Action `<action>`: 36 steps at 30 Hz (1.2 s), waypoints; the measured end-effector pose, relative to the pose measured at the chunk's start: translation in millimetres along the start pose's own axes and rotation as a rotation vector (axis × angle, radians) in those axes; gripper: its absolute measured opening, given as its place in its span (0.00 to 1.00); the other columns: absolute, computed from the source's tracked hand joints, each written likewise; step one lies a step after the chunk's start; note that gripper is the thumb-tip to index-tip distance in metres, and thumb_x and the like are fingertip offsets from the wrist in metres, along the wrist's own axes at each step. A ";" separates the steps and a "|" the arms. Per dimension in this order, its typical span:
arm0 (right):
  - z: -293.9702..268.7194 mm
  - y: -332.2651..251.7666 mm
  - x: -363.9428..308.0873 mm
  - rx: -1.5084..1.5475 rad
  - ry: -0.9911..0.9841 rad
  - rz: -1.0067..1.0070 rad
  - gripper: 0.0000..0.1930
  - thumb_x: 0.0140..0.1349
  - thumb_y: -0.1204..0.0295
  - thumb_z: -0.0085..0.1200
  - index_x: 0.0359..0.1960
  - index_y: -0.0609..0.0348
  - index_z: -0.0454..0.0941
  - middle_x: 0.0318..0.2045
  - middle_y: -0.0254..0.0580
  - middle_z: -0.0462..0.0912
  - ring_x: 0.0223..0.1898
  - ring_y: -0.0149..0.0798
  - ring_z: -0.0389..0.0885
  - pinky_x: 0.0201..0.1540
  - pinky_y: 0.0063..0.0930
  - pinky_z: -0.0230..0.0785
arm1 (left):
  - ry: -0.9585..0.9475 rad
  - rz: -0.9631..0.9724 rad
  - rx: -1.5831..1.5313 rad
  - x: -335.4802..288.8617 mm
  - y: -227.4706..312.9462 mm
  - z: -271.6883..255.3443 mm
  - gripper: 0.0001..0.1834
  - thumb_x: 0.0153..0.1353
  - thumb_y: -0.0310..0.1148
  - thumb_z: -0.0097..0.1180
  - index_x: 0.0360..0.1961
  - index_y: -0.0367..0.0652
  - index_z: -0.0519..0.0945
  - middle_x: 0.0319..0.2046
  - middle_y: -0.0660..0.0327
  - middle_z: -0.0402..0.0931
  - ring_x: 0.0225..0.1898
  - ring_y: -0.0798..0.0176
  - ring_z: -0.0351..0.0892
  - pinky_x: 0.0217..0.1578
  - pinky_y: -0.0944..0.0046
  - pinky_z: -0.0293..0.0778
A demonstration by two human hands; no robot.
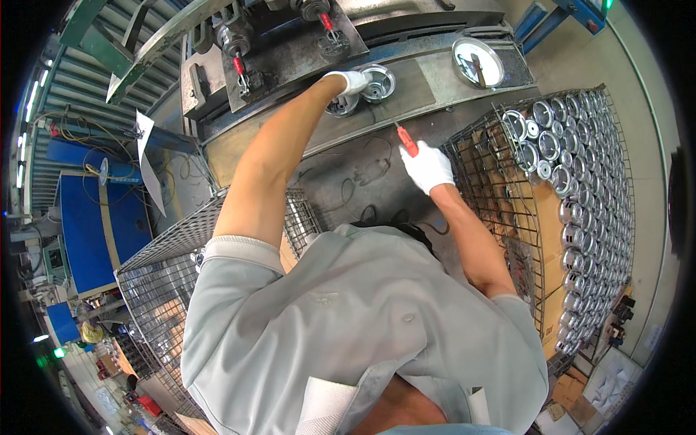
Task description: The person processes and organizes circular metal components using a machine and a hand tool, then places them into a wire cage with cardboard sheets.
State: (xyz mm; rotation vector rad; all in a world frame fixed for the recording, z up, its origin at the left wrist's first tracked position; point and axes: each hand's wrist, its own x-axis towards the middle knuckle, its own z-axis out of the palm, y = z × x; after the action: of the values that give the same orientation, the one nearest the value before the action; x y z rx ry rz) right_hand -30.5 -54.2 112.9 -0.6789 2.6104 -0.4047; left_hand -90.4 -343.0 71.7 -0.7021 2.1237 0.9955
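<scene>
My left hand [353, 82], in a white glove, reaches far forward over the workbench. Its fingers close at the rim of a shiny round metal part [380, 84], open at the top. Another round metal part [342, 107] sits just beneath that wrist, partly covered by it. In my right hand [429, 169], also gloved, is a tool with a red handle [408, 142] and a thin metal shaft pointing at the bench's front edge. The shaft's tip is too fine to make out.
Beyond the left hand stands a press-like machine [290, 65] with red-handled clamps. A round pan [478, 62] rests at the bench's right end. On my right, a wire cage [500, 199] holds many stacked metal rings; another wire cage [163, 268] stands on my left.
</scene>
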 end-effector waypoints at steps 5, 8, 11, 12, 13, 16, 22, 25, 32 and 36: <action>22.6 8.9 4.8 -0.005 0.100 -0.073 0.22 0.61 0.49 0.46 0.33 0.59 0.73 0.26 0.58 0.81 0.31 0.59 0.81 0.37 0.48 0.72 | 0.026 -0.027 0.058 -21.3 10.8 1.8 0.37 0.61 0.54 0.30 0.64 0.39 0.61 0.51 0.37 0.72 0.49 0.37 0.76 0.49 0.39 0.68; 36.5 18.2 12.4 -0.007 0.150 -0.129 0.21 0.60 0.50 0.48 0.33 0.59 0.73 0.25 0.57 0.81 0.30 0.58 0.81 0.36 0.48 0.72 | 0.064 -0.017 0.041 -29.5 10.0 5.6 0.36 0.61 0.55 0.31 0.62 0.39 0.64 0.50 0.36 0.72 0.49 0.38 0.76 0.49 0.42 0.69; 43.5 25.6 16.1 -0.001 0.181 -0.149 0.20 0.59 0.52 0.49 0.32 0.58 0.73 0.24 0.55 0.81 0.29 0.57 0.81 0.34 0.47 0.72 | 0.107 0.033 0.107 -38.6 14.8 5.3 0.35 0.61 0.55 0.31 0.59 0.39 0.69 0.48 0.37 0.73 0.48 0.41 0.77 0.49 0.46 0.70; 44.7 26.1 16.3 -0.011 0.187 -0.150 0.19 0.59 0.52 0.50 0.32 0.58 0.73 0.24 0.54 0.81 0.29 0.56 0.81 0.34 0.47 0.72 | 0.107 0.028 0.108 -38.1 14.1 5.0 0.35 0.61 0.55 0.31 0.59 0.39 0.69 0.48 0.37 0.73 0.48 0.41 0.77 0.49 0.46 0.70; 46.2 26.3 16.6 -0.020 0.193 -0.151 0.19 0.59 0.52 0.50 0.32 0.58 0.72 0.24 0.54 0.81 0.28 0.55 0.81 0.33 0.46 0.72 | 0.095 -0.010 0.095 -37.4 13.6 4.7 0.35 0.62 0.55 0.30 0.57 0.37 0.71 0.47 0.38 0.74 0.47 0.43 0.78 0.48 0.48 0.71; 59.8 33.4 22.3 -0.026 0.213 -0.165 0.19 0.59 0.52 0.50 0.32 0.58 0.72 0.23 0.53 0.81 0.28 0.54 0.81 0.33 0.46 0.72 | 0.100 -0.020 0.086 -33.0 11.1 6.1 0.35 0.62 0.54 0.30 0.55 0.35 0.72 0.46 0.40 0.76 0.46 0.44 0.79 0.47 0.49 0.72; 61.8 26.4 21.5 -0.009 0.171 -0.193 0.19 0.58 0.52 0.51 0.32 0.57 0.72 0.23 0.53 0.81 0.27 0.54 0.81 0.32 0.47 0.73 | 0.101 0.027 0.069 -25.0 5.0 4.0 0.35 0.62 0.54 0.31 0.55 0.33 0.71 0.45 0.41 0.76 0.44 0.43 0.80 0.46 0.48 0.72; 77.0 18.3 19.7 -0.006 0.128 -0.351 0.19 0.58 0.52 0.51 0.32 0.56 0.73 0.23 0.53 0.81 0.27 0.54 0.81 0.33 0.47 0.73 | 0.077 0.014 0.086 -30.8 13.1 4.8 0.36 0.62 0.54 0.30 0.56 0.33 0.70 0.46 0.39 0.76 0.46 0.41 0.78 0.48 0.48 0.71; 74.9 18.4 25.5 0.115 0.248 -0.401 0.16 0.56 0.54 0.55 0.32 0.54 0.74 0.25 0.52 0.81 0.30 0.55 0.81 0.35 0.47 0.73 | 0.104 0.004 0.106 -22.4 5.8 4.7 0.37 0.63 0.56 0.29 0.57 0.34 0.69 0.52 0.39 0.71 0.55 0.42 0.72 0.54 0.50 0.67; 30.2 61.7 84.0 0.557 0.587 -0.048 0.23 0.54 0.53 0.57 0.40 0.62 0.76 0.39 0.59 0.76 0.44 0.58 0.73 0.50 0.47 0.64 | 0.141 0.147 0.245 -45.2 2.6 9.3 0.34 0.63 0.57 0.32 0.56 0.43 0.73 0.50 0.46 0.75 0.54 0.48 0.73 0.53 0.56 0.66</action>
State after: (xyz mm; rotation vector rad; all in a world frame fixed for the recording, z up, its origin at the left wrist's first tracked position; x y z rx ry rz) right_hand -108.1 -50.9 37.1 -0.4709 2.7759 -1.4648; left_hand -60.8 -325.9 102.8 -0.5141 2.3976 0.7606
